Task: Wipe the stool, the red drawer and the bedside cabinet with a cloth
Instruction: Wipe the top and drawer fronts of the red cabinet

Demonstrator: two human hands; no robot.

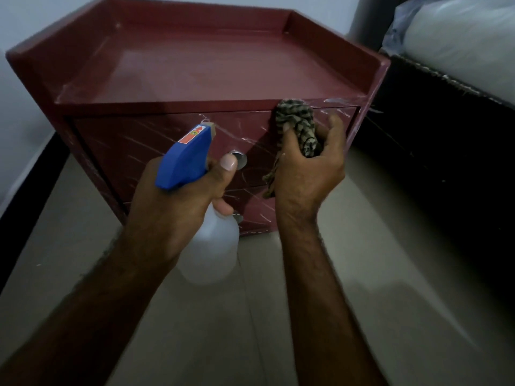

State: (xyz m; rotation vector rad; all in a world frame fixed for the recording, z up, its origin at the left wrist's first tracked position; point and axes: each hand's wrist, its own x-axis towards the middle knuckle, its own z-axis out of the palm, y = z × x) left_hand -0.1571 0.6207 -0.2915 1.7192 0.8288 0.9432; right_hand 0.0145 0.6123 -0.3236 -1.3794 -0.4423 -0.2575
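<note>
A dark red bedside cabinet with a raised rim stands in front of me on the floor. Its upper red drawer has a round metal knob and is streaked with pale marks. My right hand grips a bunched checked cloth and presses it against the drawer's upper right corner. My left hand holds a white spray bottle with a blue trigger head, its nozzle facing the drawer front. A second lower drawer is partly hidden behind my hands.
A dark bed frame with a plastic-wrapped mattress stands close on the right. Pale tiled floor lies beneath me. A white wall and dark skirting run along the left.
</note>
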